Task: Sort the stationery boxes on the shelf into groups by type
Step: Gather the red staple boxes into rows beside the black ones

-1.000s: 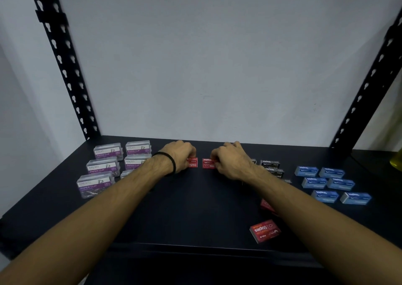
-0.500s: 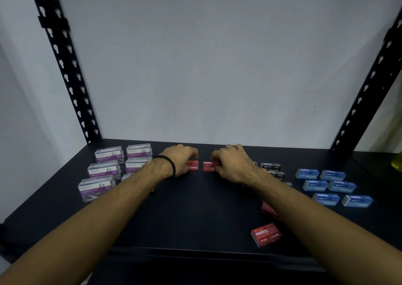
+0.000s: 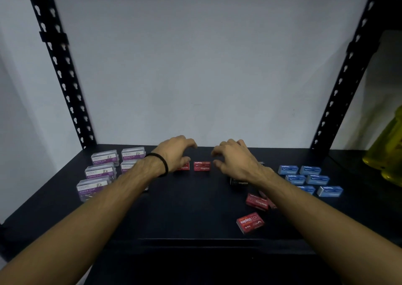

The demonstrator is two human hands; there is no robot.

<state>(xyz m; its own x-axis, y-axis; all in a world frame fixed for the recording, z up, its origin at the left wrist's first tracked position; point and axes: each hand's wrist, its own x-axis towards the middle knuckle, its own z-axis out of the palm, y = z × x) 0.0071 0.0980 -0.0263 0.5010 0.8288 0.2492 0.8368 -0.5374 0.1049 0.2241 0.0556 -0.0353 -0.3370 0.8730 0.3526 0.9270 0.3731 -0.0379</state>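
Observation:
On the black shelf (image 3: 185, 215), two red staple boxes stand side by side at the middle back: one (image 3: 202, 166) in full view, the other (image 3: 183, 166) partly behind my left hand (image 3: 176, 152). My left hand, with a black band on the wrist, hovers open just above them. My right hand (image 3: 233, 157) hovers open to the right of them, holding nothing. More red staple boxes lie near the front right: one (image 3: 256, 201) by my right forearm, one (image 3: 250, 222) nearer the edge. A black staple box (image 3: 239, 182) shows under my right wrist.
Several clear paper clip boxes with purple labels (image 3: 99, 171) stand grouped at the left. Several blue boxes (image 3: 309, 179) are grouped at the right. Black perforated uprights (image 3: 58, 67) frame the shelf. A yellow object (image 3: 387, 154) sits at the far right.
Both hands have lifted off the two red boxes at the middle back and opened. The boxes stay on the shelf.

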